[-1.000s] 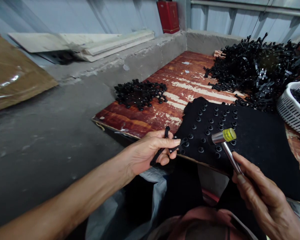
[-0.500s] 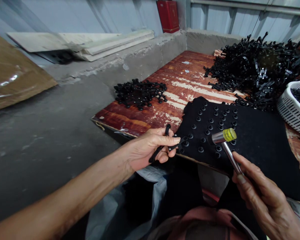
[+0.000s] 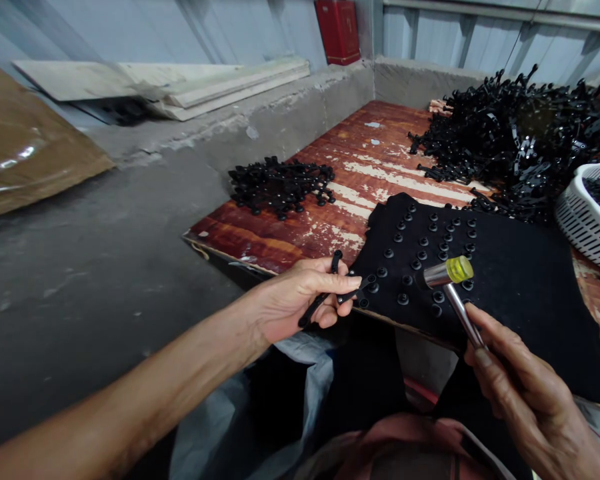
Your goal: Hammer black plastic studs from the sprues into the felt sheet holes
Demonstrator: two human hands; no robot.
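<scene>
My left hand (image 3: 313, 293) is closed around a jointed black linkage piece (image 3: 314, 309), whose ends stick out between thumb and fingers. One end of it lies over the left edge of a black cloth pad (image 3: 525, 287). Rows of small round black caps (image 3: 403, 299) stand on that pad, several close to my fingertips. My right hand (image 3: 525, 387) grips the metal handle of a small mallet (image 3: 449, 272) with a yellow face. The mallet head hangs above the caps; whether it touches any of them I cannot tell.
A small heap of black linkage pieces (image 3: 280, 187) sits on the worn red-brown board (image 3: 330, 233). At the back right rises a larger pile of them (image 3: 520, 133), beside a white slotted basket (image 3: 587, 217). A concrete ledge (image 3: 180, 173) runs along the left, and a red can (image 3: 338, 32) stands behind.
Almost nothing differs. Both hands keep their hold on the linkage piece and the mallet, and the view has shifted only very slightly.
</scene>
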